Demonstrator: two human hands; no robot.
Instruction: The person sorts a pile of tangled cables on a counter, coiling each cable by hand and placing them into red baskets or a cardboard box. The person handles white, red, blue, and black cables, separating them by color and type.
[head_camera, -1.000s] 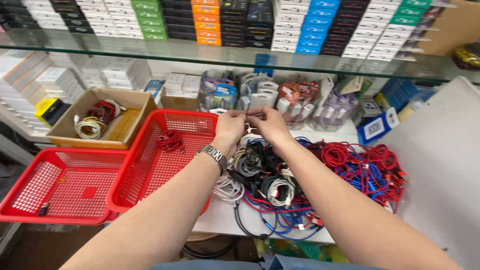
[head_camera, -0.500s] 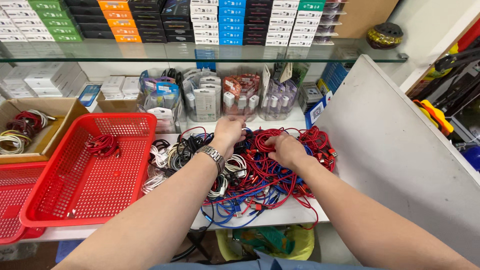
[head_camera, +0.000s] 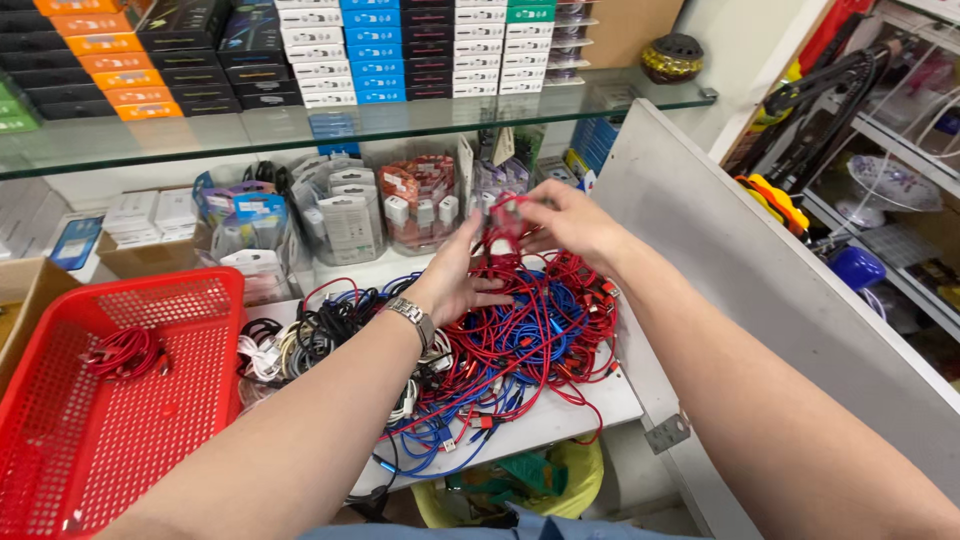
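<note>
A tangled heap of red, blue, black and white cables (head_camera: 500, 340) covers the white counter (head_camera: 560, 420). My right hand (head_camera: 565, 222) is raised above the heap, pinching a bunch of red cable (head_camera: 505, 215) that trails down into the pile. My left hand (head_camera: 462, 275), with a metal watch at the wrist, rests on the red cables just below, its fingers spread beside the lifted strand. A red plastic basket (head_camera: 190, 300) stands to the left and holds one coiled red cable (head_camera: 125, 352).
Clear tubs of packaged accessories (head_camera: 345, 215) line the back of the counter under a glass shelf (head_camera: 330, 125) stacked with coloured boxes. A grey board (head_camera: 760, 290) leans at the right. A cardboard box edge (head_camera: 25, 290) shows far left, a yellow bag (head_camera: 500, 480) below the counter.
The view has swung right, away from the baskets. My right hand rose off the heap with a bunch of red cable. My left hand stayed on the pile.
</note>
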